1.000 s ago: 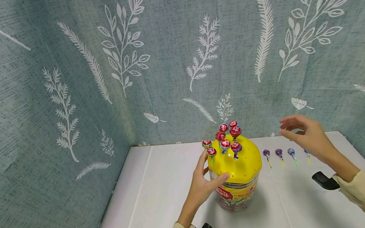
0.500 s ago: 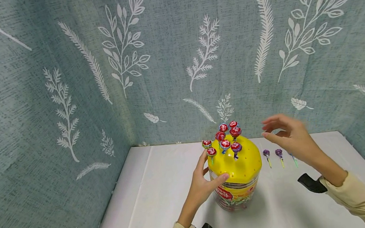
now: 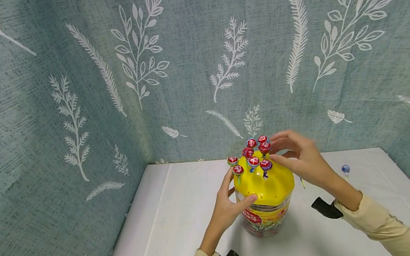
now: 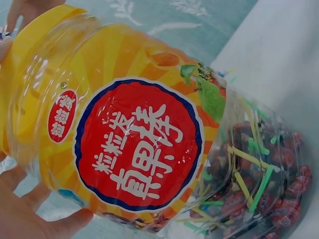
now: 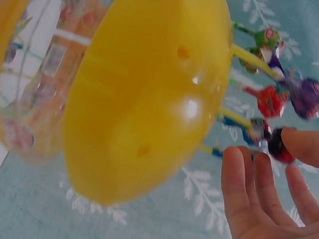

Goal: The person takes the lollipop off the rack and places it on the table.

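A clear plastic candy jar (image 3: 267,216) with a yellow domed lid (image 3: 275,185) stands upright on the table. Several wrapped lollipops (image 3: 253,162) stick up from holes in the lid. My left hand (image 3: 224,209) grips the jar at the lid's left edge, its thumb on the lid's near rim. At the lid's far right, my right hand (image 3: 304,159) is beside the standing lollipops. In the right wrist view its thumb overlaps a dark red lollipop head (image 5: 280,145); the fingers are spread apart from the thumb. Whether thumb and head touch, I cannot tell.
On the white table (image 3: 176,213), right of the jar, lies a blue-wrapped lollipop (image 3: 345,169). A yellow stick (image 3: 302,183) shows beneath my right hand, which hides other things there. Inside the jar, more lollipops (image 4: 259,179) fill the bottom. A patterned curtain (image 3: 185,72) hangs behind.
My right hand has moved left, from above the row of lollipops on the table to the ones standing in the lid. My left hand and the jar have stayed put.
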